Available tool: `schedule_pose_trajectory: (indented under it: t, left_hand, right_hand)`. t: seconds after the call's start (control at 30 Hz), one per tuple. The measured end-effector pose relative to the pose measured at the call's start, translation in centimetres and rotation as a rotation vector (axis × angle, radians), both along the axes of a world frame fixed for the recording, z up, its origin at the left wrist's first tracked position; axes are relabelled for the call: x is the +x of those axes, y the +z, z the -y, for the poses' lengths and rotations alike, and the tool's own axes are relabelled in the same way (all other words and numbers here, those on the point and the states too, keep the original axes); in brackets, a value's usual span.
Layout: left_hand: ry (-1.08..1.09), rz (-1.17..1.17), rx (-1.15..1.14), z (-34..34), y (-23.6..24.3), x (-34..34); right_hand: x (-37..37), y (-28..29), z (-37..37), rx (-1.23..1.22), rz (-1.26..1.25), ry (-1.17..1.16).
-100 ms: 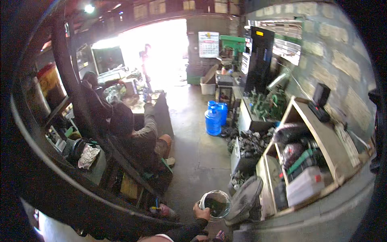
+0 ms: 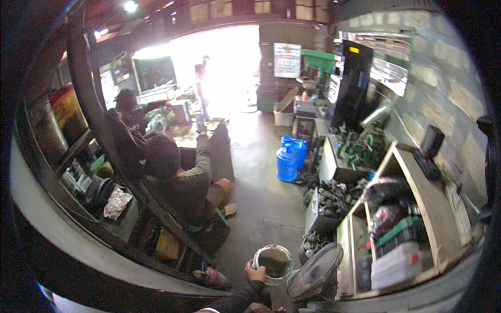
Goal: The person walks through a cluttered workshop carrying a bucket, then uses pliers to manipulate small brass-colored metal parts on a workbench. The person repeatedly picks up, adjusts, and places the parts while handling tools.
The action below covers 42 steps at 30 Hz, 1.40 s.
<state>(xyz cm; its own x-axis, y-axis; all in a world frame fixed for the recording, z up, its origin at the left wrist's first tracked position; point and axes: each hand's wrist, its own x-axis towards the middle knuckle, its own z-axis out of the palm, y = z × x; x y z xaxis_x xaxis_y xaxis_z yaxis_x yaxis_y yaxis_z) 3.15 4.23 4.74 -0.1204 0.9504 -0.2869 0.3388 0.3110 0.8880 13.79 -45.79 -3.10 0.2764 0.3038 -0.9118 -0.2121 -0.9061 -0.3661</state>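
My left hand (image 2: 255, 273) reaches in from the lower edge in a dark sleeve and grips the near rim of a round clear container (image 2: 274, 261) holding dark liquid. The container hangs above the concrete floor, just left of a floor fan (image 2: 313, 272). My right hand does not show in the head view.
A person sits on a stool (image 2: 183, 183) to the left, another person (image 2: 128, 107) behind at a cluttered bench. A blue water jug (image 2: 287, 162) stands mid-floor. Wooden shelves (image 2: 417, 193) with tools and dark metal parts (image 2: 334, 194) line the right wall. A dark steel frame (image 2: 99, 125) crosses the left.
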Motion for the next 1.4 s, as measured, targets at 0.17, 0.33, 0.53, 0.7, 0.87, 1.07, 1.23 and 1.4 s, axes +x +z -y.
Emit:
schedule_pose_trajectory:
  t: [0.17,0.33,0.53,0.7,0.87,1.07,1.23,1.4]
  left_hand:
    - [0.342,0.096,0.122,-10.1,1.5,5.7]
    - [0.229,0.069,-0.113,-18.7,3.8,6.2]
    - [0.088,-0.098,-0.268,-30.6,-1.5,5.6]
    - [0.095,0.068,-0.377,-39.8,-1.2,5.1]
    - [0.173,0.096,-0.284,-47.2,2.0,5.2]
    - [0.324,0.149,-0.047,-55.0,1.3,7.2]
    - [0.402,0.247,-0.177,-62.3,3.2,9.7]
    - [0.461,0.271,-0.119,-71.2,1.6,15.1]
  right_hand:
    - [18.3,8.1,-21.3,0.176,0.145,0.111]
    - [23.7,10.0,-44.0,0.338,0.169,0.204]
    - [25.3,9.6,-66.9,0.364,0.113,0.376]
    - [25.3,10.4,-79.9,0.347,0.113,0.445]
    - [26.1,11.9,-87.8,0.374,0.148,0.425]
    - [28.2,13.1,-93.0,0.385,0.163,0.439]
    - [31.2,12.7,-98.6,0.381,0.157,0.505]
    - [37.3,10.4,-106.3,0.327,0.169,0.624]
